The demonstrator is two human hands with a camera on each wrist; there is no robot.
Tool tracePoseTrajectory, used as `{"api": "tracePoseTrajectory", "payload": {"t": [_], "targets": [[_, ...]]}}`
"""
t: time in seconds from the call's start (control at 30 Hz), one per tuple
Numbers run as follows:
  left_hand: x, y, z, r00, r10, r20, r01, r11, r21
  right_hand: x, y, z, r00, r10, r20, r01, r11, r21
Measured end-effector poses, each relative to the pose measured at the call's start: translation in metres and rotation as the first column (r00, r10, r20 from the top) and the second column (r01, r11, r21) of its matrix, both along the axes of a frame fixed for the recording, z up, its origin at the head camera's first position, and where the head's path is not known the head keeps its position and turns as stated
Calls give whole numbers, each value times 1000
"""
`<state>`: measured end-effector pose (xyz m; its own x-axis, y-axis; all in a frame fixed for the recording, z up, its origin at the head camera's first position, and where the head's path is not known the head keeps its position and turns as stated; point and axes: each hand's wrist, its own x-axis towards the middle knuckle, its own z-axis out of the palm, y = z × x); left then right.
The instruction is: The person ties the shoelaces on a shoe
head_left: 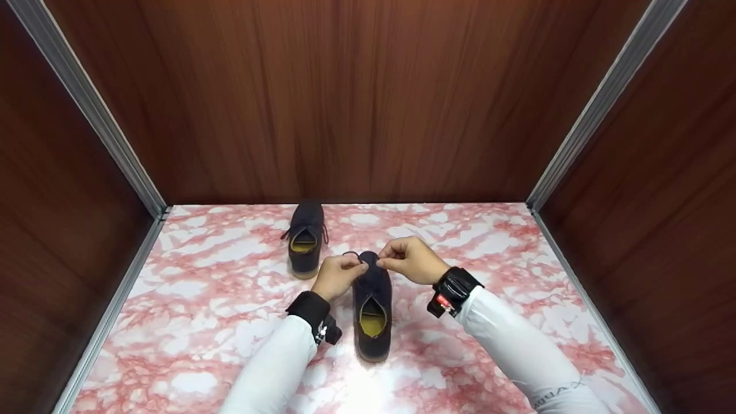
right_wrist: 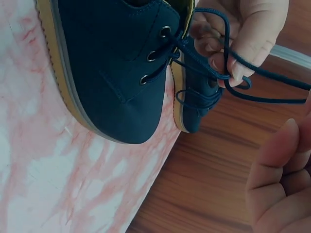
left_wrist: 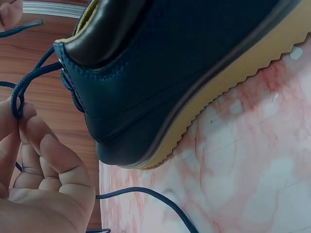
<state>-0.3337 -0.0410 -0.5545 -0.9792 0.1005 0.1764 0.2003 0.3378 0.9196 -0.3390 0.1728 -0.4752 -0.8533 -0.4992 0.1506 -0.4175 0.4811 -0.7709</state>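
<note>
A dark navy lace-up shoe [head_left: 372, 286] with a yellow insole stands on the pink-and-white marbled surface, toe pointing away from me. My left hand [head_left: 339, 275] is at the left of its toe end and pinches a loop of the navy shoelace [left_wrist: 22, 92] between thumb and fingers. From the right, my right hand [head_left: 415, 260] pinches the lace as well. In the right wrist view two strands stretch between the hands, and the right fingertips are partly cut off at the frame edge. Crossed lace [right_wrist: 228, 75] lies at the left fingertips.
The matching shoe [head_left: 307, 218] stands farther back on the left, its laces [right_wrist: 201, 99] hanging at the sides. Brown wood-grain panels [head_left: 356, 103] with grey metal edging [head_left: 604, 98] enclose the back and both sides. A loose lace strand [left_wrist: 146, 191] trails below the left hand.
</note>
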Motion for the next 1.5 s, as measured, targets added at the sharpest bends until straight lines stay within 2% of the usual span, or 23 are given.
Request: {"api": "tracePoseTrajectory", "payload": {"t": [0.3, 0.67, 0.93, 1.27, 1.5], "targets": [[-1, -1, -2, 996, 6, 93, -11, 999, 53, 0, -9, -2, 995, 57, -81, -53, 997, 48], [0, -4, -4, 996, -14, 83, 10, 999, 50, -4, -16, -13, 978, 115, -175, -119, 993, -14], [-1, -4, -6, 994, -25, 107, 15, 995, 96, -9, -16, -21, 976, 93, -195, -101, 994, -30], [-1, -5, -8, 996, -15, 92, 10, 998, 56, -15, -3, -28, 978, 110, -175, -96, 991, 88], [0, -5, -8, 993, -23, 113, 16, 998, 61, -18, 2, -33, 979, 105, -174, -75, 982, 175]]}}
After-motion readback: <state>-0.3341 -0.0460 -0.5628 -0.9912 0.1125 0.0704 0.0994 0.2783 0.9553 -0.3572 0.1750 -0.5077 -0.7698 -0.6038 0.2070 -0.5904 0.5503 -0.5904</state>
